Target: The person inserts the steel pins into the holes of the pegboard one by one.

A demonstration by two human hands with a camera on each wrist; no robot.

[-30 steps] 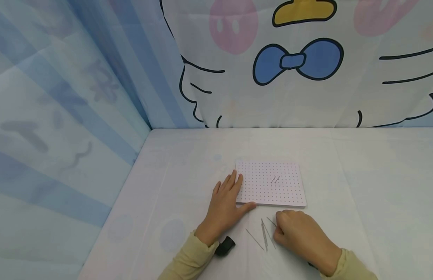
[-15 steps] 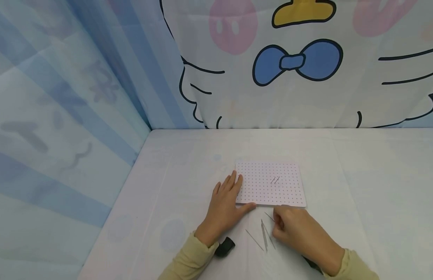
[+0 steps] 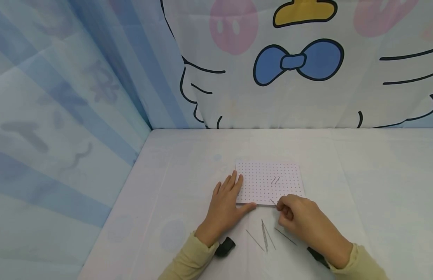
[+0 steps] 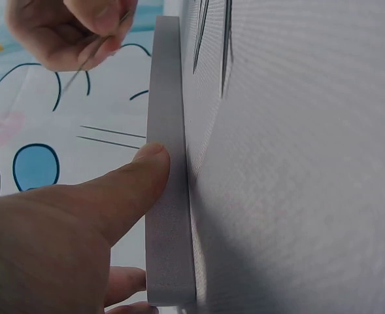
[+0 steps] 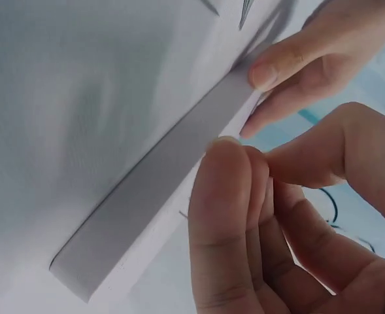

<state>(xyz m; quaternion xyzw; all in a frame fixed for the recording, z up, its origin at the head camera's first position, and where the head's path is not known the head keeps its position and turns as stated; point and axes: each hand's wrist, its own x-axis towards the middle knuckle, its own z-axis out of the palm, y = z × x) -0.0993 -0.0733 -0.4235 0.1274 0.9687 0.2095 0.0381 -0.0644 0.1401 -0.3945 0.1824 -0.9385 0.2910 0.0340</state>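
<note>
A pale pegboard (image 3: 258, 186) with rows of small holes lies flat on the table. Two thin metal pins (image 3: 275, 180) stand in it, right of its middle. My left hand (image 3: 223, 206) rests on the board's left side, fingers spread, with the thumb (image 4: 154, 157) along the near edge. Between thumb and fingers, my right hand (image 3: 304, 217) pinches another thin metal pin (image 4: 81, 67), over the board's near right edge. Its tip points up and left in the head view; in the right wrist view my fingertips (image 5: 221, 170) cover most of it.
Several loose metal pins (image 3: 264, 235) lie on the white tablecloth (image 3: 181, 175) in front of the board. One more pin (image 3: 285, 236) lies beneath my right hand. Black devices show at my left wrist (image 3: 225, 247) and right wrist (image 3: 318, 256). A printed curtain (image 3: 293, 97) hangs behind the table.
My right hand has moved up and away from the loose pins to the board's near edge, carrying the pinched pin. A pin beneath it has come into view. My left hand has stayed put.
</note>
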